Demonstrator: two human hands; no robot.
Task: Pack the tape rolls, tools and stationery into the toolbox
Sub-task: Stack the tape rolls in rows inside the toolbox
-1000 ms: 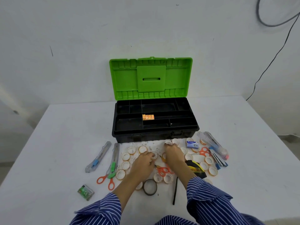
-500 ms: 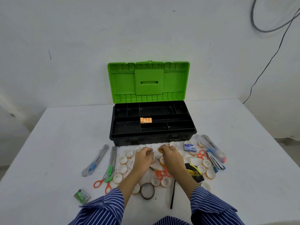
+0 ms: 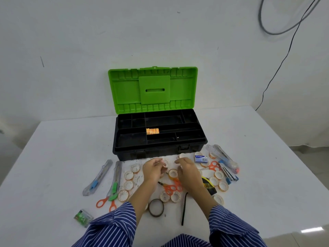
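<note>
The black toolbox (image 3: 160, 150) stands open at mid-table with its green lid (image 3: 153, 90) upright. A stack of orange-printed tape rolls (image 3: 152, 131) lies in a middle compartment. Just in front of the box my left hand (image 3: 152, 171) pinches a small white tape roll (image 3: 165, 163). My right hand (image 3: 187, 172) hovers beside it with fingers curled toward the left hand; whether they hold anything is hidden. Another roll (image 3: 182, 155) lies past its fingertips. Several more small tape rolls (image 3: 128, 175) are scattered around both hands.
Two utility knives (image 3: 98, 177) and orange scissors (image 3: 106, 203) lie at left, with a small green item (image 3: 82, 216) nearer me. More scissors (image 3: 171, 188), a brown tape ring (image 3: 156, 207) and a black stick (image 3: 184, 209) sit between my arms. A staples box (image 3: 200, 158), pens and cutters (image 3: 225, 160) lie at right.
Both hands have lifted off the pile of rolls and drawn together in front of the toolbox. The left hand now holds a small roll up off the table.
</note>
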